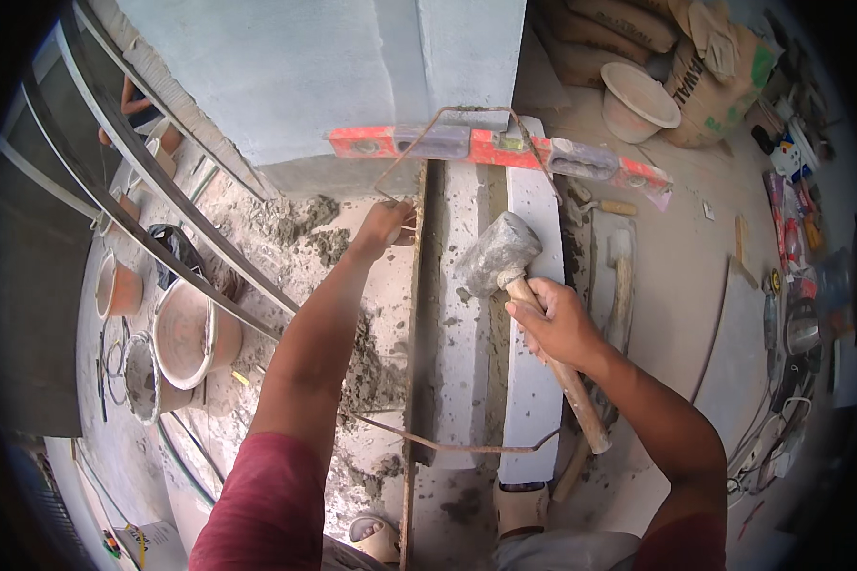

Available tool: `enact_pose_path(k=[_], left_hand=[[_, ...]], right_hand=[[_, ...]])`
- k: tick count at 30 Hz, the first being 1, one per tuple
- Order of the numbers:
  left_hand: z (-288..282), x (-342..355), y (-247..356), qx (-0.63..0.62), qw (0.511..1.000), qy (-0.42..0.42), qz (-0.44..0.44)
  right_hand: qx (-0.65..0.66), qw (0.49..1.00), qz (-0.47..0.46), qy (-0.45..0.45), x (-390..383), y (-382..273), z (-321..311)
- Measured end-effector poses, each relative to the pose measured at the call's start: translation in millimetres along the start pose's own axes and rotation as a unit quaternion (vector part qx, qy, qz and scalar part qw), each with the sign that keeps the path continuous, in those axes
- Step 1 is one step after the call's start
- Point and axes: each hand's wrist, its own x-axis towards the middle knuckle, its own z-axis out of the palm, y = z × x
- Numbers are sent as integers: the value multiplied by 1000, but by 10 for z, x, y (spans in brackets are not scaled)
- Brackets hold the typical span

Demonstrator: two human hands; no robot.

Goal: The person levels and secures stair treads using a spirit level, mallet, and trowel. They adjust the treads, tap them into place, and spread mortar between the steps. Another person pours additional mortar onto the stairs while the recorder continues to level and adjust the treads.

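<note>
My right hand [554,322] is wrapped around the wooden handle of a mallet [501,253]. The mallet's grey, mortar-crusted head is over a long pale slab with wet mortar along it. My left hand [387,226] reaches forward to the left side of a thin upright strip [418,285], its fingers curled. What they close on is hidden. The end of a bent metal rod [406,152] meets that hand. A red spirit level [493,145] lies across the far end of the slab, and a second bent rod [457,447] spans the near end.
Plastic buckets [186,335] and scattered mortar [371,381] are on the left, beside curved metal bars [152,181]. A trowel [605,205] lies right of the slab. Sacks [719,81] and a tub [638,100] stand far right, with cluttered tools along the right side. Another person is partly visible far left.
</note>
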Motion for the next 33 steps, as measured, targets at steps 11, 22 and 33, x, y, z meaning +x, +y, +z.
enact_pose_path(k=[11, 22, 33], left_hand=[[381, -257, 48, -104, 983, 72, -134], [588, -661, 388, -132, 988, -1, -76], [595, -577, 354, -131, 987, -12, -96]], right_hand=[[-2, 1000, 12, 21, 123, -5, -12], [-59, 998, -6, 36, 161, -14, 38], [-40, 998, -14, 36, 176, 55, -3]])
